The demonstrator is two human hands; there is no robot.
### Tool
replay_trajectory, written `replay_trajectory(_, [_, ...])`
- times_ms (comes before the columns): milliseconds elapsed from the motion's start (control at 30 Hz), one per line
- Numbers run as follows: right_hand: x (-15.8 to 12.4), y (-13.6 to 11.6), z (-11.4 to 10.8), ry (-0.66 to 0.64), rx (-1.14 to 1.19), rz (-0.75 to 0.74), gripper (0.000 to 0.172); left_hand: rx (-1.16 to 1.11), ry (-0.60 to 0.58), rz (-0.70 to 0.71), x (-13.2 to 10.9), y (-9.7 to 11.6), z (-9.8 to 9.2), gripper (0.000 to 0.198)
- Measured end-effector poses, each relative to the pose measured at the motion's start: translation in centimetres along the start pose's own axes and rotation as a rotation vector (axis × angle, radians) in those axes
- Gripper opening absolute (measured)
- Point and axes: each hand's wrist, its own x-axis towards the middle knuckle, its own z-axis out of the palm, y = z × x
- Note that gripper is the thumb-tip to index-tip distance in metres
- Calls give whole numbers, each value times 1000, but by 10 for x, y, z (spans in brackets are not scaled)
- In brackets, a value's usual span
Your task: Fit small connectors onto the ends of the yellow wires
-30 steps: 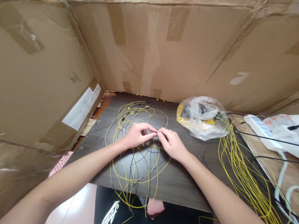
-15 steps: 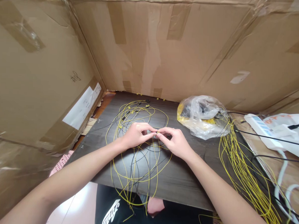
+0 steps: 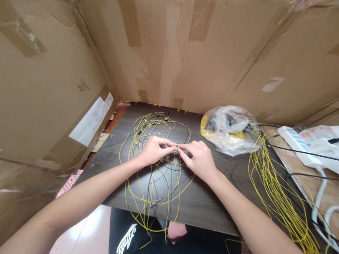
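Note:
Over the middle of the dark table, my left hand and my right hand meet fingertip to fingertip, each closed in a pinch. Between them shows a small yellowish piece, mostly covered by the fingers, so its exact kind is hidden. Beneath and around the hands, loose loops of thin yellow wire and black wire spread over the table and hang past its near edge. Small black connectors and little yellow pieces lie among the wires behind my left hand.
A clear plastic bag with yellow and black contents sits at the back right. A thick bundle of yellow wires runs down the right side. Beyond it are a white power strip and cables. Cardboard walls enclose the table.
My right hand has turned slightly, its fingers more curled over the small piece. Both hands stay together at the same spot. The view has tilted a little.

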Motion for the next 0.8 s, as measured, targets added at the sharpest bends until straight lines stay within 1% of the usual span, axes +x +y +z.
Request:
replay_trajectory(67, [1,-2,-2,10,51,23,19,-23,-10,-5,0,1,-1,18])
replay_trajectory(133, [4,-3,-5,-6,184,107,20,-36,-10,12,0,2,-2,20])
replay_trajectory(267, [7,-4,-9,-147,534,332,23,-56,9,67,0,2,-2,21])
replay_trajectory(333, [8,-4,-9,-201,628,388,24,-62,12,83,0,1,-1,21])
replay_trajectory(400, [7,-3,-8,-225,673,404,25,-59,15,105,0,-2,-1,19])
replay_trajectory(600, [8,-6,-9,-266,716,373,28,-55,11,194,0,-4,-3,16])
replay_trajectory(800, [9,-6,-9,-274,770,377,31,-86,-7,211,0,-4,-5,16])
